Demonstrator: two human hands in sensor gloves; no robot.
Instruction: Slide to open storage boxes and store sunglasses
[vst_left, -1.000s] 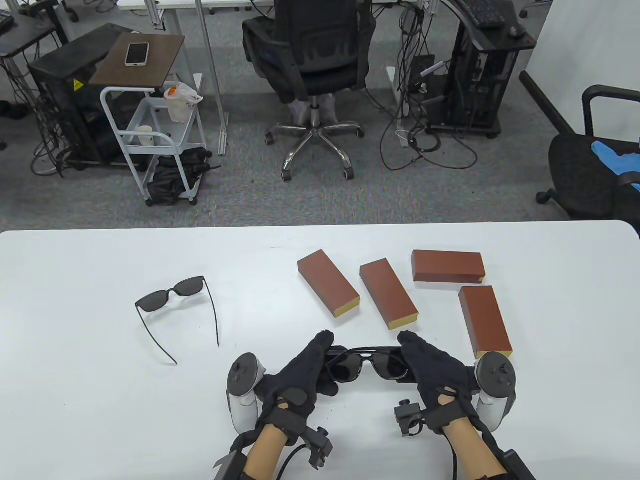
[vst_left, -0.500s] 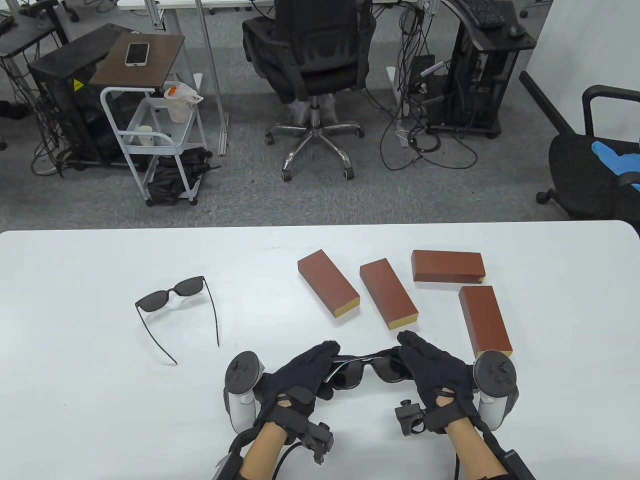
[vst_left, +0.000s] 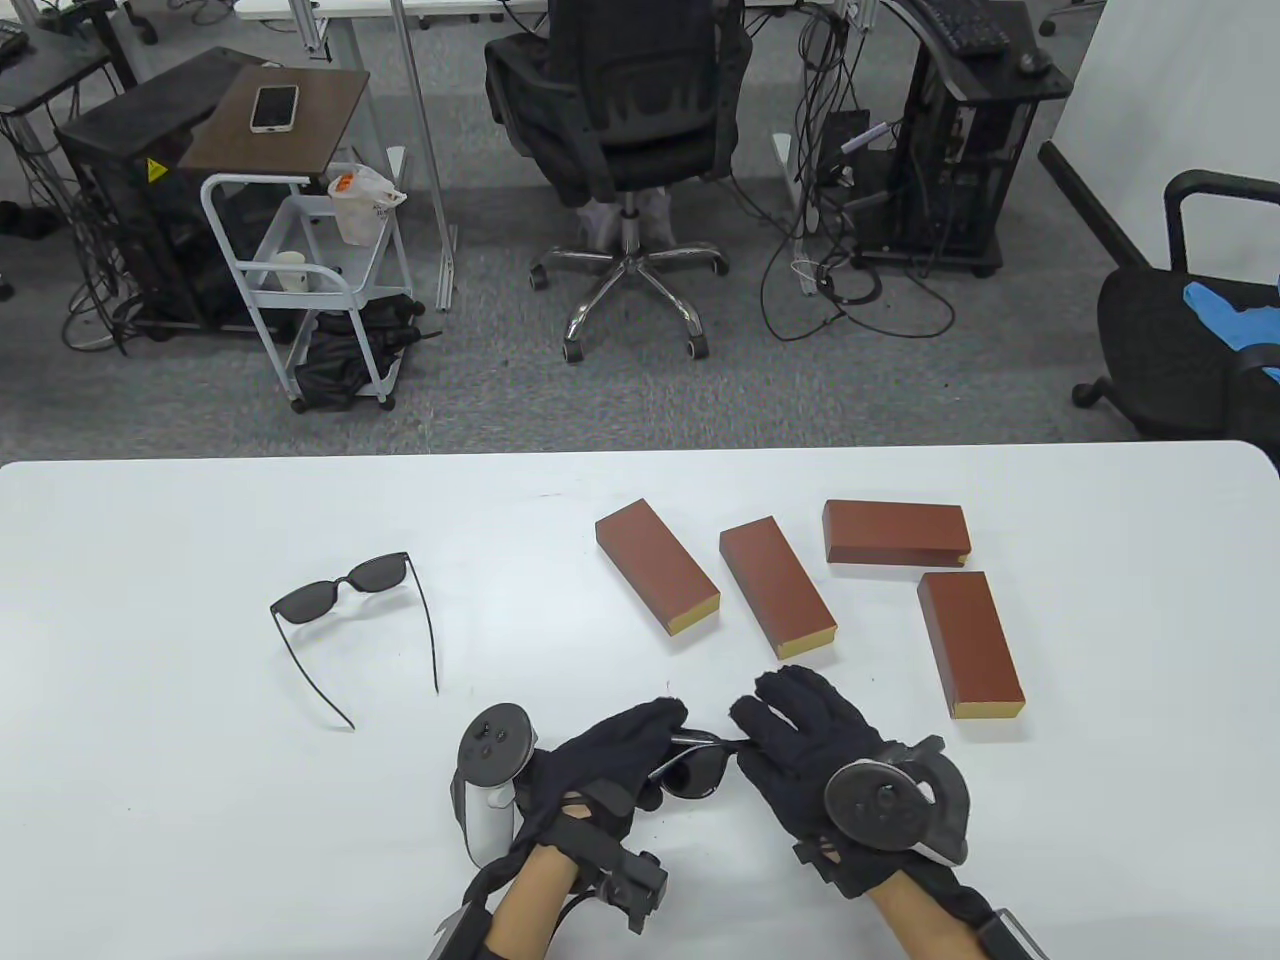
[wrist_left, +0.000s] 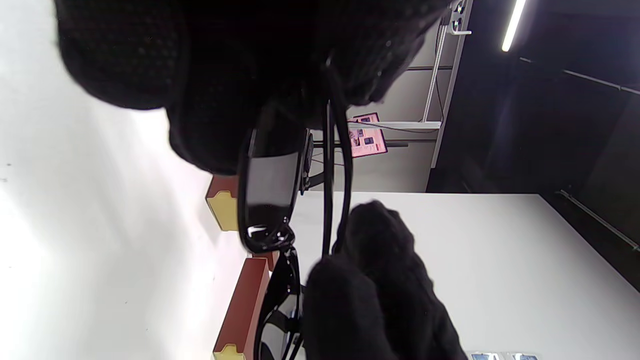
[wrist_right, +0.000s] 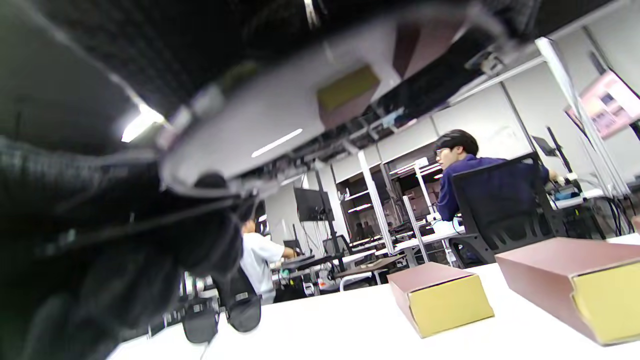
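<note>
Both gloved hands hold a pair of black sunglasses (vst_left: 695, 765) just above the table's front middle. My left hand (vst_left: 610, 755) grips its left end; the lens and folded arms show in the left wrist view (wrist_left: 272, 200). My right hand (vst_left: 800, 745) lies palm down over the right end, fingers on it, tracker facing up. A second pair of thin-framed sunglasses (vst_left: 345, 590) lies open on the table at the left. Several brown storage boxes with yellow ends lie at the right: (vst_left: 657, 567), (vst_left: 777, 588), (vst_left: 896, 533), (vst_left: 970, 643); all look slid shut.
The white table (vst_left: 150, 800) has its far edge at mid-frame. Beyond it are an office chair (vst_left: 625, 120), a cart (vst_left: 300, 270) and cables on the floor. In the right wrist view two boxes (wrist_right: 440, 297) lie close ahead.
My right hand has rolled over palm down and moved left over the sunglasses. The glasses now look folded and mostly covered. The left hand stayed nearly in place.
</note>
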